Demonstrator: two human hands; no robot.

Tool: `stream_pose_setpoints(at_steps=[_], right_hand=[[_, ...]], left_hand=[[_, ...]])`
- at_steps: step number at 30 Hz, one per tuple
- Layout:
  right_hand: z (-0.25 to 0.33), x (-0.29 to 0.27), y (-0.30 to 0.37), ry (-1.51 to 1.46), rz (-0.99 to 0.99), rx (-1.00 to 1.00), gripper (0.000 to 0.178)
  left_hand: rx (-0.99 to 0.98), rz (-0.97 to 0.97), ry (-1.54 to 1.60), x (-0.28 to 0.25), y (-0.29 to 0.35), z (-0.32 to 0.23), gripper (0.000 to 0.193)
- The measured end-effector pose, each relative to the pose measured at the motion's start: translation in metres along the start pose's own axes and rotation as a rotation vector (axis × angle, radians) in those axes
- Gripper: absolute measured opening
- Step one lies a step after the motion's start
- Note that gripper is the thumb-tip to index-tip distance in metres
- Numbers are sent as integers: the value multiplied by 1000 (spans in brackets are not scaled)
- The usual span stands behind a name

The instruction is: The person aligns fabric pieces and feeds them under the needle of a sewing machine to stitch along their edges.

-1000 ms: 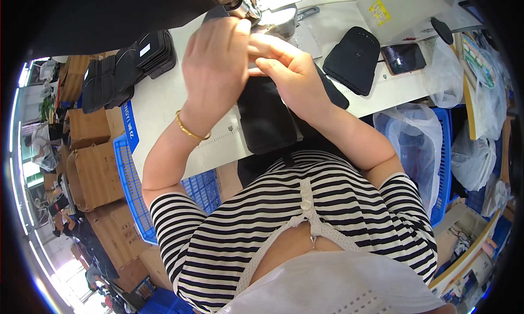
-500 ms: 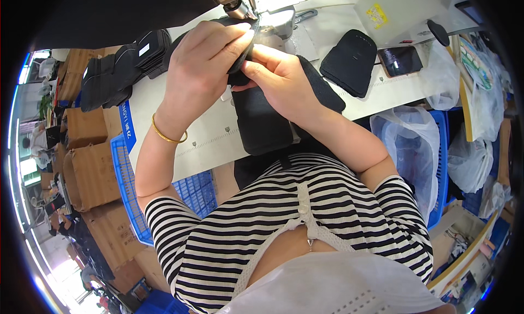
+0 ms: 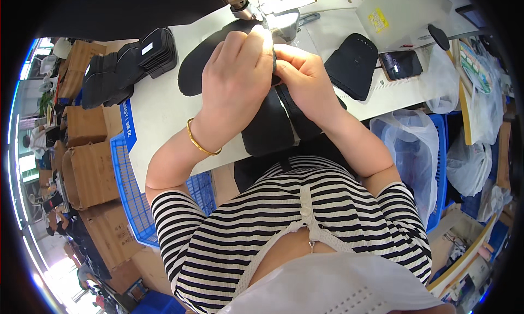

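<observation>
My left hand (image 3: pixel 237 76), with a gold bangle on its wrist, pinches the edge of a black padded fabric piece (image 3: pixel 197 63). The rounded end of that piece spreads out to the left on the white table. Close beside it, my right hand (image 3: pixel 305 76) grips the same piece's edge between thumb and fingers. Just beyond my fingers is the metal head of a sewing machine (image 3: pixel 245 9); the fingers partly hide the edge being held. Below my hands, a flat black panel (image 3: pixel 267 129) lies at the table's front edge, with another dark piece beside it.
Stacked black pieces (image 3: pixel 158 52) lie at the table's left. A black stack (image 3: pixel 352 65) and a phone (image 3: pixel 401 65) lie to the right. Blue baskets (image 3: pixel 128 194) stand below the table, the right one lined with a clear plastic bag (image 3: pixel 406 150). Cardboard boxes (image 3: pixel 90 172) stand at far left.
Both hands have shifted to the right with the black piece. Its rounded end now shows flat to the left of my left hand, which has turned more upright.
</observation>
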State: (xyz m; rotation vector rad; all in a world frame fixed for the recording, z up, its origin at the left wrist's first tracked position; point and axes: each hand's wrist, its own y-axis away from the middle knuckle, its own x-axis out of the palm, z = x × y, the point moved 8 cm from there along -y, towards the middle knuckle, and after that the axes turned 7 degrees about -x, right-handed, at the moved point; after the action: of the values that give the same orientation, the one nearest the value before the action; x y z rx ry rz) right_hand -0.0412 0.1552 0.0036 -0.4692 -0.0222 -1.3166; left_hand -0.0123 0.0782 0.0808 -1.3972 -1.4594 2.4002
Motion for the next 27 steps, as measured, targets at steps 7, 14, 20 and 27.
stream_pose_setpoints(at_steps=[7, 14, 20, 27], right_hand=[[7, -9, 8, 88, -21, -13, 21], [3, -14, 24, 161, 63, 113, 22], [10, -14, 22, 241, 10, -16, 22], [18, -15, 17, 400, -7, -28, 24]], left_hand=[[-134, -8, 26, 4, 12, -2, 37], [15, -164, 217, -12, 38, -5, 38], [78, -158, 167, -14, 37, -13, 32], [83, -189, 162, -7, 40, -11, 28]])
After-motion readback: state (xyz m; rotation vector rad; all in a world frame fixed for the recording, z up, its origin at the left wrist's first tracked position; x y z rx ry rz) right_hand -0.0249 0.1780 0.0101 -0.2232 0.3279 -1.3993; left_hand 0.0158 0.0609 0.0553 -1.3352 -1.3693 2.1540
